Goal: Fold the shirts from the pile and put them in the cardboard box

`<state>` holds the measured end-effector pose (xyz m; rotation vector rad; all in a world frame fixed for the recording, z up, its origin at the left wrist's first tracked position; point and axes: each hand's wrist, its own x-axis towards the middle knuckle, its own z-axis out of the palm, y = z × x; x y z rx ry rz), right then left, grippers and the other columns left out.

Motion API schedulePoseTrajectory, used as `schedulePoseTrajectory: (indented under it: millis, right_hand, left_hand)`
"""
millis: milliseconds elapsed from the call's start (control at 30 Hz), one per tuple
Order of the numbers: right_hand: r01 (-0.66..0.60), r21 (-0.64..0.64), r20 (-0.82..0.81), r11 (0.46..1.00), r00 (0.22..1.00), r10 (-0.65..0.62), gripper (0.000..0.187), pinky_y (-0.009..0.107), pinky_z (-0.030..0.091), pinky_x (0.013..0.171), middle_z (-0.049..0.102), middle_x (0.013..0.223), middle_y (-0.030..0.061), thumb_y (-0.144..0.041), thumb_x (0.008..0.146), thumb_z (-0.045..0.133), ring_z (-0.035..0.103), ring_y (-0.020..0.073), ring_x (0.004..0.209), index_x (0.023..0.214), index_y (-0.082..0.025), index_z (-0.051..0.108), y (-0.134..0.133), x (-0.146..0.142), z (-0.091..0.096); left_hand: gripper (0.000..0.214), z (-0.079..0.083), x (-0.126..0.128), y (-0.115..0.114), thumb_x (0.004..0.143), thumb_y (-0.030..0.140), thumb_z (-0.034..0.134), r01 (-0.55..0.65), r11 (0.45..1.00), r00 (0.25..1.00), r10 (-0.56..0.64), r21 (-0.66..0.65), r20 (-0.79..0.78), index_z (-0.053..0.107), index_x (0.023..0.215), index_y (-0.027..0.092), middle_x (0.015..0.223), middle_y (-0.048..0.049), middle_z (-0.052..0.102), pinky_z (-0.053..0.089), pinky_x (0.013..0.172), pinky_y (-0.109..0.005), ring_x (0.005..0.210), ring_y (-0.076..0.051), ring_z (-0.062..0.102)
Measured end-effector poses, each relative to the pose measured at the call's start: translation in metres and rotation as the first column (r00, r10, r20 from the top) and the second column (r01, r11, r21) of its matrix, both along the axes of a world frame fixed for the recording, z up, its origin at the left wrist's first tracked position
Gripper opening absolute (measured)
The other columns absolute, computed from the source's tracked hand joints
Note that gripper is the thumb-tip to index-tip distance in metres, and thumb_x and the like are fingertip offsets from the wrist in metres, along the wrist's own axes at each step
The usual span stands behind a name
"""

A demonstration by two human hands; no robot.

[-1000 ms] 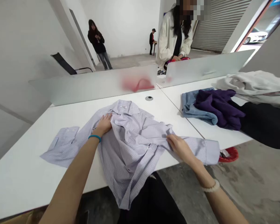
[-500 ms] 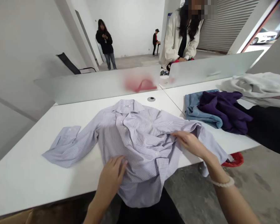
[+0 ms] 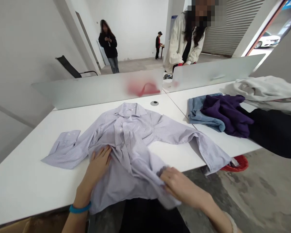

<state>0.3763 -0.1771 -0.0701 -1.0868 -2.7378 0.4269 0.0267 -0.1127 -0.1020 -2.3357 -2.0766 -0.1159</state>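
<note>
A pale striped button-up shirt (image 3: 126,145) lies front side up on the white table (image 3: 21,174), its collar pointing away from me. Its lower part is bunched, and the hem hangs over the near edge. My left hand (image 3: 99,163) rests on the shirt's left side with the fingers laid out, pressing the cloth. Beyond the near edge, my right hand (image 3: 177,183) is closed around the shirt's lower right side and holds it stretched, slightly blurred. The left sleeve is folded back at the cuff; the right sleeve hangs off the table edge.
Folded blue jeans (image 3: 203,113), a purple garment (image 3: 230,116), a black garment (image 3: 274,131) and white clothes (image 3: 264,89) lie at the right. A frosted divider (image 3: 99,87) crosses behind the shirt. A red basket (image 3: 240,163) stands below the edge. A person in a white jacket (image 3: 177,42) is across the divider.
My right hand has moved from near the right sleeve down toward me, pulling the shirt's lower right side along. My left hand has shifted left and up onto the cloth.
</note>
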Motion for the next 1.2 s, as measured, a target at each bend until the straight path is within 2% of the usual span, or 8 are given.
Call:
schedulePoseTrajectory:
  millis: [133,267,467,633,767,867,1033,1200]
  right_hand:
    - [-0.201,-0.144,-0.126,0.969,0.975,0.184,0.01,0.027,0.043,0.068,0.063,0.085,-0.0002,-0.022,0.093,0.049,0.057,0.0144,0.079,0.091,-0.02,0.058,-0.016,-0.011,0.022]
    - [-0.063,-0.11,-0.237,0.992,0.971,0.036,0.021,0.029,0.046,0.075,0.064,0.089,0.0022,-0.019,0.097,0.039,0.058,0.015,0.082,0.101,-0.019,0.06,0.001,-0.018,0.028]
    - [0.101,0.18,-0.22,0.979,0.974,-0.06,0.038,0.049,0.04,0.104,0.047,0.14,0.0137,-0.02,0.094,0.046,0.039,0.0286,0.133,0.132,-0.019,0.051,0.027,-0.044,-0.019]
    - [0.114,0.247,-0.084,0.962,0.992,-0.097,0.044,0.055,0.036,0.106,0.039,0.147,0.0128,-0.027,0.093,0.051,0.031,0.0311,0.138,0.138,-0.025,0.047,0.022,-0.05,-0.057]
    - [0.085,0.163,-0.01,0.983,0.996,-0.085,0.048,0.054,0.038,0.105,0.04,0.146,0.0141,-0.034,0.092,0.055,0.033,0.0323,0.137,0.138,-0.025,0.047,0.006,-0.039,-0.035]
    - [0.003,-0.003,0.009,1.0,1.0,-0.003,0.046,0.044,0.047,0.097,0.055,0.134,0.0118,-0.037,0.093,0.051,0.053,0.0286,0.122,0.138,-0.025,0.047,0.006,-0.034,0.003]
    - [0.076,-0.097,-0.182,0.992,0.979,-0.092,0.038,0.031,0.051,0.084,0.066,0.12,0.0051,-0.033,0.099,0.035,0.066,0.0197,0.098,0.128,-0.024,0.057,0.074,-0.045,0.043]
    - [0.285,0.022,-0.084,0.958,0.956,-0.283,0.035,0.027,0.046,0.088,0.067,0.117,0.006,-0.018,0.095,0.035,0.063,0.0192,0.106,0.118,-0.018,0.063,0.191,-0.075,0.034]
  left_hand:
    - [0.037,0.005,0.024,-0.028,0.088,0.019,0.032,0.07,0.983,0.992,-0.086,0.171,0.09,0.064,0.105,0.016,0.114,-0.0121,0.068,0.034,0.105,-0.056,0.109,-0.029,0.062]
    - [0.028,-0.001,0.064,-0.069,0.093,0.03,0.034,-0.005,0.975,0.939,-0.072,0.222,0.336,0.06,0.096,0.021,0.094,-0.0056,0.07,0.051,0.089,-0.043,0.089,-0.022,0.066]
    - [0.048,-0.035,0.097,-0.096,0.09,0.043,0.047,-0.118,0.914,0.935,-0.03,0.388,0.354,0.044,0.129,0.014,0.12,-0.0156,0.063,0.049,0.092,-0.05,0.112,-0.029,0.059]
    - [0.053,-0.046,0.085,-0.096,0.091,0.036,0.046,-0.088,0.914,0.966,-0.019,0.395,0.258,0.035,0.138,0.015,0.128,-0.0161,0.06,0.043,0.099,-0.054,0.125,-0.032,0.05]
    - [0.052,-0.046,0.067,-0.105,0.09,0.038,0.046,-0.081,0.916,0.98,0.002,0.393,0.197,0.039,0.134,0.012,0.128,-0.018,0.059,0.044,0.097,-0.056,0.125,-0.035,0.05]
    - [0.038,-0.046,0.056,-0.116,0.089,0.036,0.046,-0.081,0.916,0.986,0.016,0.392,0.165,0.052,0.12,0.014,0.126,-0.0179,0.061,0.047,0.093,-0.056,0.121,-0.036,0.053]
    - [0.018,-0.04,0.048,-0.135,0.089,0.028,0.043,-0.065,0.9,0.988,-0.003,0.43,0.155,0.058,0.094,0.019,0.11,-0.0126,0.069,0.049,0.089,-0.054,0.112,-0.032,0.06]
    - [0.013,-0.028,0.047,-0.151,0.089,0.028,0.046,0.105,0.89,0.987,-0.149,0.444,0.065,0.057,0.085,0.023,0.099,-0.0061,0.072,0.052,0.087,-0.049,0.1,-0.026,0.066]
